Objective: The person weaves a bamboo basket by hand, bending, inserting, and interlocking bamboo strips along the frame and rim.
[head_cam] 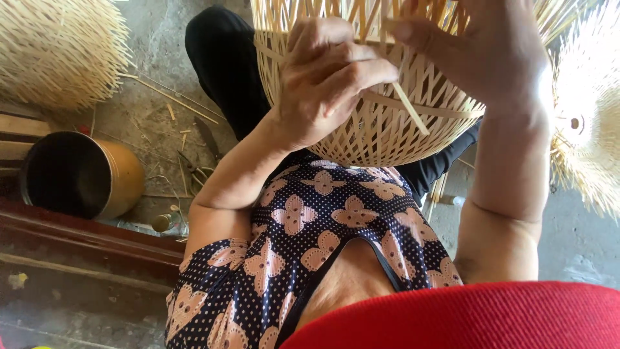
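The basket (387, 123) is resting in the person's lap, pressed under the left hand (323, 77), whose grip is closing tight on a thin strip (410, 108) that is sticking out just right of its fingers. The right hand (491, 52) is lying half-curled on the weave beside it, and I cannot tell whether it is pinching anything. The strip is looking brittle, so bending it sharply risks snapping it, and loose ends near the grips could be pricking fingers.
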